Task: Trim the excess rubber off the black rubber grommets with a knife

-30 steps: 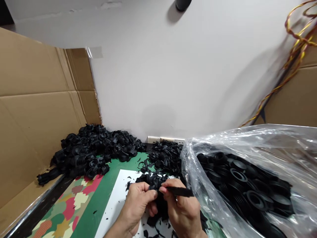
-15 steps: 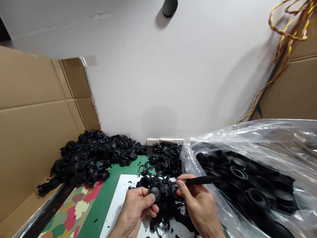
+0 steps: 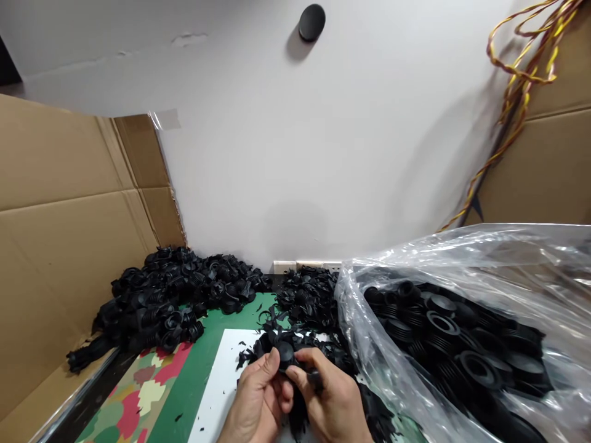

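Between the thumb and fingers of my left hand (image 3: 258, 394) is a black rubber part (image 3: 286, 352) with a smooth round cap facing up. My right hand (image 3: 333, 394) is closed around a slim black pen-shaped tool (image 3: 316, 380), whose tip is hidden by the fingers and the part. Both hands meet at the part's right edge, over a white sheet (image 3: 213, 375). Around and beneath them lie black rubber scraps (image 3: 381, 412), thin strips and small crumbs.
A heap of ribbed black rubber parts (image 3: 180, 295) lies left against a cardboard panel (image 3: 69, 246). Behind my hands is a pile of black trimmings (image 3: 308, 295). On the right, a clear plastic bag (image 3: 369, 357) holds many ribbed rubber parts (image 3: 443, 326). Twisted wires (image 3: 517, 111) hang above.
My right hand has moved left and brought the tool against the rubber part. The tool, earlier seen lengthwise and apart from it, now points toward me and is mostly hidden.
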Motion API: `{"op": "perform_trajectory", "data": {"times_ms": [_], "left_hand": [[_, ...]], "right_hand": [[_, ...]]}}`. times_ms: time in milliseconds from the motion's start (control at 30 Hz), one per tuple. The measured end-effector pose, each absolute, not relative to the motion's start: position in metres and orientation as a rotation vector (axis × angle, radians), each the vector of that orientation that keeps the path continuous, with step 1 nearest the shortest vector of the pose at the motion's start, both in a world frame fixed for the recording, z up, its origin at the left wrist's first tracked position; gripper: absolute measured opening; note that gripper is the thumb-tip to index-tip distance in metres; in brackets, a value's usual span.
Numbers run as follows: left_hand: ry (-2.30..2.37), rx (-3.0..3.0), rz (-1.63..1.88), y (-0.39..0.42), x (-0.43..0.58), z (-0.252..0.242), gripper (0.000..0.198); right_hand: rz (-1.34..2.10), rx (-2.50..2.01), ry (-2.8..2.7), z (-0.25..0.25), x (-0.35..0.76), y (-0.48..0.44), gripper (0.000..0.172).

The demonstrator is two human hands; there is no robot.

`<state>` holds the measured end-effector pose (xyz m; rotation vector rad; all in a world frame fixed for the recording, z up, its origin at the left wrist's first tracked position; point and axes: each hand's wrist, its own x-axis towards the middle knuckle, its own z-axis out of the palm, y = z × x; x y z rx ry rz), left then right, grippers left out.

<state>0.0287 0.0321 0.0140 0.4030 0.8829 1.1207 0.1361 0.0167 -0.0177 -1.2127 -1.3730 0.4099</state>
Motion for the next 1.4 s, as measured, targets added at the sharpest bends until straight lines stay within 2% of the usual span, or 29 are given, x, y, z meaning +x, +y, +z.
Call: {"op": "perform_trajectory", "data": {"times_ms": [200, 267, 333, 367, 433, 500, 633, 800, 867, 967, 1067, 1133, 1300, 1400], "left_hand": [[1.042, 0.707, 1.053, 0.030, 0.027, 0.014, 0.040], [1.248, 0.944, 1.131, 0.031, 0.020, 0.017, 0.037], [1.377, 1.198, 1.302, 0.031, 0.012, 0.024, 0.025], [1.379, 1.329, 1.346, 0.030, 0.010, 0.028, 0.028], [1.278, 1.585, 1.253, 0.028, 0.008, 0.035, 0.047], [1.176, 1.734, 1.107, 0.026, 0.009, 0.038, 0.051], [1.163, 1.733, 1.079, 0.026, 0.012, 0.032, 0.044], [1.209, 1.647, 1.105, 0.027, 0.014, 0.023, 0.041], [1.220, 1.636, 1.120, 0.026, 0.014, 0.024, 0.038], [1.218, 1.640, 1.112, 0.023, 0.015, 0.029, 0.029], [1.238, 1.634, 1.087, 0.022, 0.018, 0.031, 0.021], [1.286, 1.626, 1.086, 0.022, 0.019, 0.031, 0.022], [1.363, 1.837, 1.099, 0.022, 0.020, 0.024, 0.027], [1.338, 2.131, 1.129, 0.021, 0.019, 0.018, 0.025]], "right_hand": [[0.359, -1.154, -1.409, -0.016, 0.147, 0.019, 0.024], [0.343, -1.170, -1.436, -0.015, 0.153, 0.020, 0.026], [0.350, -1.178, -1.465, -0.015, 0.158, 0.020, 0.026], [0.363, -1.169, -1.480, -0.014, 0.159, 0.021, 0.026], [0.403, -1.124, -1.511, -0.013, 0.160, 0.020, 0.025], [0.438, -1.067, -1.546, -0.010, 0.160, 0.020, 0.025], [0.435, -1.073, -1.583, -0.005, 0.169, 0.023, 0.025], [0.247, -1.215, -1.569, -0.006, 0.183, 0.025, 0.026], [0.261, -1.145, -1.583, -0.008, 0.179, 0.023, 0.020], [0.338, -0.989, -1.575, -0.014, 0.163, 0.021, 0.029], [0.324, -0.919, -1.531, -0.019, 0.146, 0.021, 0.024], [0.299, -0.928, -1.509, -0.018, 0.140, 0.022, 0.017], [0.269, -1.061, -1.536, -0.003, 0.143, 0.022, 0.026], [0.297, -1.161, -1.583, 0.004, 0.146, 0.020, 0.023]]}}
